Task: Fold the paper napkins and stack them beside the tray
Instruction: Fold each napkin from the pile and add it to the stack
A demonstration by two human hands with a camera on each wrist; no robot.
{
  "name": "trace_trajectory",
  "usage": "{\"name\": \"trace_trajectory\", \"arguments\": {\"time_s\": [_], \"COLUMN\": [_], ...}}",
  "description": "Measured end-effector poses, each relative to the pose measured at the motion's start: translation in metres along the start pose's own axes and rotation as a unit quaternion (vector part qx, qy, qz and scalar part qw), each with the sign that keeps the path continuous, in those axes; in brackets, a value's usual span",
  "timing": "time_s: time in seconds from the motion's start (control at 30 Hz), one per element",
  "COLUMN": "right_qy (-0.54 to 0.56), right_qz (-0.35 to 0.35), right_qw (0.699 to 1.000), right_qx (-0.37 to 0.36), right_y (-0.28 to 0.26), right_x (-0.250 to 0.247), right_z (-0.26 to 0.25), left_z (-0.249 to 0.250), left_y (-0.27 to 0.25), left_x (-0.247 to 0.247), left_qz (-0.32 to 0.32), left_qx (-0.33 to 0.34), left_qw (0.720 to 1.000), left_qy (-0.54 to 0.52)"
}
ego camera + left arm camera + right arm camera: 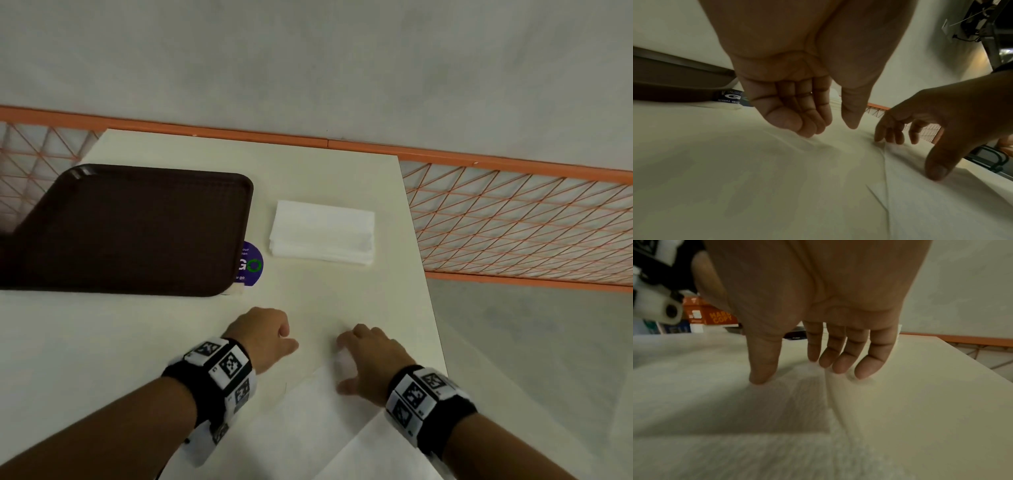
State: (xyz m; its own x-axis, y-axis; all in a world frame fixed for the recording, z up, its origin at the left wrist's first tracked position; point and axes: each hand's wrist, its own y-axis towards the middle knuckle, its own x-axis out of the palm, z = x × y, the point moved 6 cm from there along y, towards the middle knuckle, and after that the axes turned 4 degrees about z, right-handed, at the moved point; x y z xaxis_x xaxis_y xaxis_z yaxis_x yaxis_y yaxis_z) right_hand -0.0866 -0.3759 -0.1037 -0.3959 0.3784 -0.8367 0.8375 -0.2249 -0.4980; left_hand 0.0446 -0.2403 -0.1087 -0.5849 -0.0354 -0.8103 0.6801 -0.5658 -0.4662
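Observation:
A dark brown tray (130,229) lies at the table's left. Right of it sits a stack of folded white napkins (322,236). One flat white napkin (318,421) lies near the front edge, its far corner under my right hand (366,356). In the right wrist view that hand's fingertips (840,368) press on the napkin (735,418) at its edge, and the thumb rests on the sheet. My left hand (267,335) hovers just left of the corner. Its fingers (797,116) hang loosely curled and hold nothing.
A round purple sticker (252,263) shows on the cream table (342,301) between tray and stack. The table's right edge runs close to my right hand. An orange lattice railing (513,219) stands behind and to the right, and a grey wall is beyond.

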Motion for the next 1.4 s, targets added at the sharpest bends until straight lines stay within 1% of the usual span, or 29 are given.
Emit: {"name": "trace_trajectory", "arguments": {"time_s": [0.07,0.17,0.27,0.37,0.47,0.53,0.6,0.7,0.77,0.87,0.93,1.0,1.13,1.2,1.27,1.33,1.4], "right_qy": [-0.001,0.001,0.038,0.11,0.189,0.198,0.23,0.319,0.394,0.495,0.521,0.544,0.593,0.619,0.644,0.65,0.653], "right_qz": [0.0,-0.034,-0.044,-0.016,0.024,0.055,0.084,0.13,0.16,0.187,0.191,0.196,0.21,0.196,0.157,0.123,0.109], "right_qw": [1.0,0.999,0.998,0.994,0.981,0.977,0.968,0.938,0.905,0.848,0.831,0.814,0.776,0.758,0.746,0.746,0.745], "right_qx": [0.002,0.012,0.004,-0.023,-0.04,-0.06,-0.056,-0.03,-0.014,0.019,0.034,0.044,0.054,0.065,0.071,0.075,0.082], "right_y": [-0.001,0.001,0.003,0.0,-0.007,-0.009,-0.012,-0.013,-0.013,-0.013,-0.012,-0.01,-0.008,-0.007,-0.005,-0.004,-0.003], "right_x": [0.005,0.012,0.011,-0.001,-0.022,-0.037,-0.052,-0.069,-0.076,-0.077,-0.073,-0.07,-0.072,-0.069,-0.062,-0.057,-0.053], "right_z": [-0.004,-0.006,-0.011,-0.02,-0.022,-0.022,-0.018,-0.005,0.005,0.022,0.03,0.035,0.04,0.038,0.032,0.027,0.026], "left_z": [0.0,0.003,0.005,0.004,0.003,0.004,0.005,0.004,-0.001,-0.01,-0.014,-0.015,-0.018,-0.016,-0.016,-0.02,-0.026], "left_y": [-0.01,-0.025,-0.036,-0.043,-0.046,-0.048,-0.048,-0.049,-0.046,-0.043,-0.04,-0.037,-0.03,-0.03,-0.028,-0.025,-0.02], "left_x": [0.008,0.021,0.031,0.035,0.031,0.026,0.019,0.007,-0.001,-0.015,-0.024,-0.032,-0.044,-0.05,-0.051,-0.051,-0.052], "left_qz": [-0.019,-0.056,-0.083,-0.083,-0.079,-0.073,-0.063,-0.044,-0.039,-0.025,-0.009,0.011,0.066,0.082,0.088,0.098,0.118], "left_qx": [0.003,0.016,0.033,0.035,0.037,0.051,0.059,0.064,0.054,0.042,0.033,0.027,-0.004,-0.004,-0.007,-0.017,-0.032], "left_qw": [1.0,0.998,0.995,0.99,0.983,0.98,0.975,0.966,0.953,0.923,0.904,0.878,0.833,0.821,0.815,0.81,0.818], "left_qy": [-0.004,-0.007,-0.042,-0.111,-0.16,-0.179,-0.205,-0.248,-0.295,-0.383,-0.426,-0.478,-0.549,-0.566,-0.573,-0.578,-0.562]}}
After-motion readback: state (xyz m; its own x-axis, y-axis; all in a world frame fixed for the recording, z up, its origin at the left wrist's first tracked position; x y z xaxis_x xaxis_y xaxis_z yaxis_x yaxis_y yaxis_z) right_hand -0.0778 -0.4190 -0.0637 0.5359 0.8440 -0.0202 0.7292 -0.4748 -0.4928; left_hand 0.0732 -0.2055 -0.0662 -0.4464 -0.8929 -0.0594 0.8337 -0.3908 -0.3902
